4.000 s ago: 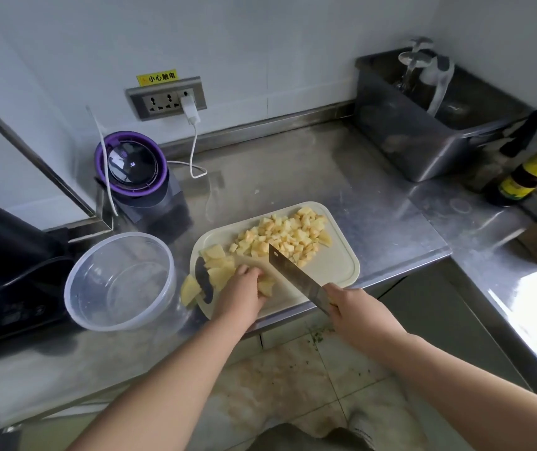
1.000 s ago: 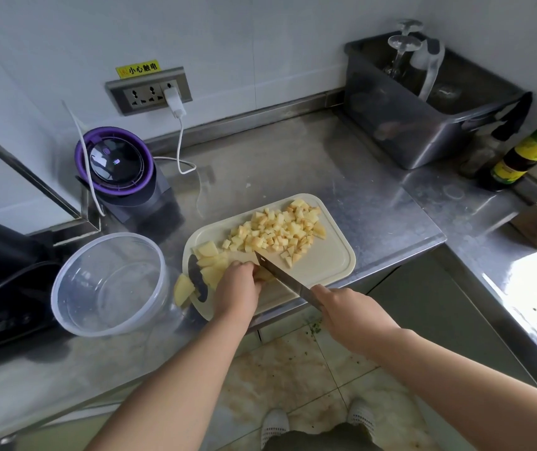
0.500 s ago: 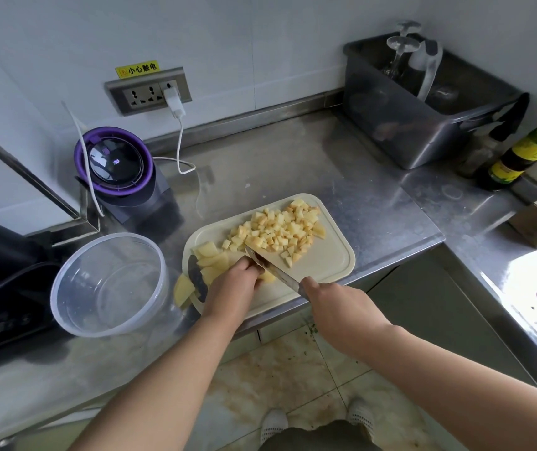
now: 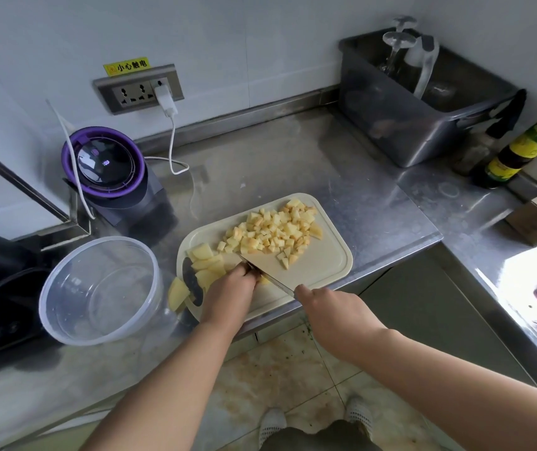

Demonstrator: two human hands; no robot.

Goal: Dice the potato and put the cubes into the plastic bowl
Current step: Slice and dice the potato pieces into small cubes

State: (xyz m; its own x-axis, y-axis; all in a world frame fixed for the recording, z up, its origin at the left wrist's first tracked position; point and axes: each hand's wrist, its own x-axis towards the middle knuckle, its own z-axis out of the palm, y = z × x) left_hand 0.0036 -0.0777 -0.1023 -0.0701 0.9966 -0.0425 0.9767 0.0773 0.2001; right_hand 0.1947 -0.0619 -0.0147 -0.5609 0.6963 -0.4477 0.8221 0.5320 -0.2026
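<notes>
- Against the view four seconds earlier, the knife (image 4: 268,275) has gone from raised and tilted to lying low on the cutting board (image 4: 320,263), its blade against the left hand (image 4: 233,288).
- Left hand: fingers curled down, holding a potato piece; the piece itself is mostly hidden beneath the hand.
- Right hand (image 4: 329,307): closed around the knife handle, near the board's front edge.
- Potato cubes (image 4: 273,229) are heaped on the far half of the board; uncut potato slices (image 4: 208,265) lie at its left end, and one slice (image 4: 177,292) rests between board and bowl.
- The plastic bowl (image 4: 98,338) stands on the tabletop (image 4: 293,157) just left of the board, holding no cubes.
- Behind: purple-rimmed appliance (image 4: 107,164), wall socket (image 4: 138,91), grey bin (image 4: 416,125), bottle (image 4: 520,148).
- Knife long axis: handle near right, tip far left.
</notes>
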